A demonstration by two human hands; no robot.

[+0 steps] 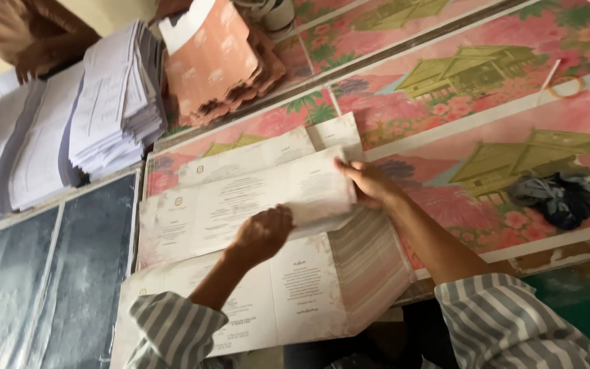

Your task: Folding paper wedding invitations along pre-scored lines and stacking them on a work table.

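Mid-fold on printed card sheet (240, 198) — right hand (370, 183) pinching sheet's far edge, left hand (262, 232) pressing fold, grip closed-ish. Next probably creasing flat — sheet pile (295, 287) underneath.

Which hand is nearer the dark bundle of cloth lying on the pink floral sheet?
Right. The right hand grips the far edge of the printed sheet, on the side toward the dark cloth bundle but apart from it. The left hand presses the sheet's middle, farther away.

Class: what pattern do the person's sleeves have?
Grey and white stripes on the sleeves, seen in the head view.
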